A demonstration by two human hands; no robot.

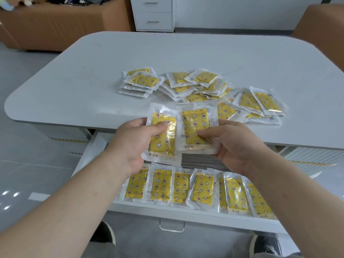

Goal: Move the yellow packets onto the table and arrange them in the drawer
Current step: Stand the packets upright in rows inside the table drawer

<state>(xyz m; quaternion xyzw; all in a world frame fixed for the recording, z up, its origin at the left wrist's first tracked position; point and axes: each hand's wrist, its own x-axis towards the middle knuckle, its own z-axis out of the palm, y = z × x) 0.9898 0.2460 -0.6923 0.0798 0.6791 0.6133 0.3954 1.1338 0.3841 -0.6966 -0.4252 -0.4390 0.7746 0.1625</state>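
1. We're holding one yellow packet in each hand, above the back half of the open drawer (89, 151), just at the table (93, 71) edge.
2. Left hand (137, 142): thumb on top, fingers curled under the left packet (163, 138). Right hand (234, 146): pinching the right packet (197, 127) low down, thumb on its face.
3. Both packets are facing up and overlapping slightly at their inner edges.
4. Stock: a row of packets (202, 190) is lining the drawer's front, side by side, some overlapping. A loose pile (204, 86) and a small stack (141, 82) are sitting on the table, apart from our hands.
5. Step, as we're reading it: the transfer to the table looks done and we're filling the drawer, likely opening a second row. Judging by the pile, plenty is left.
6. Next move is calling for laying both packets flat behind the front row, lined up with it, without nudging the ones already placed. The film wrappers look slick, so we're expecting some sliding.
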